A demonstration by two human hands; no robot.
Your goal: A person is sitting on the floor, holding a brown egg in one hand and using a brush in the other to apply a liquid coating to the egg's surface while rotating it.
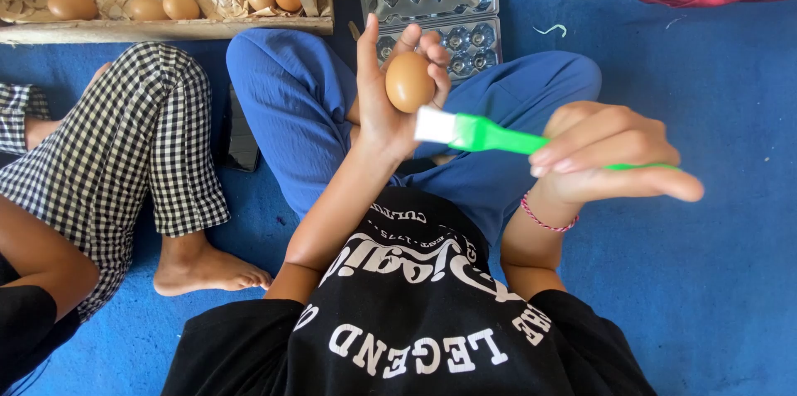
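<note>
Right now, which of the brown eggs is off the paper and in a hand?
The egg held up in the left hand, beside the green brush. The other eggs lie on crumpled paper in the wooden crate.

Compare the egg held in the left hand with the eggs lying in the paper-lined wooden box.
The held egg is lifted above the lap, gripped by the left hand; the boxed eggs rest on crumpled paper.
The held egg stands alone, with the white bristles of a green brush close beside it; the boxed eggs lie in a loose group, untouched.
All are brown and look alike in shape.
</note>
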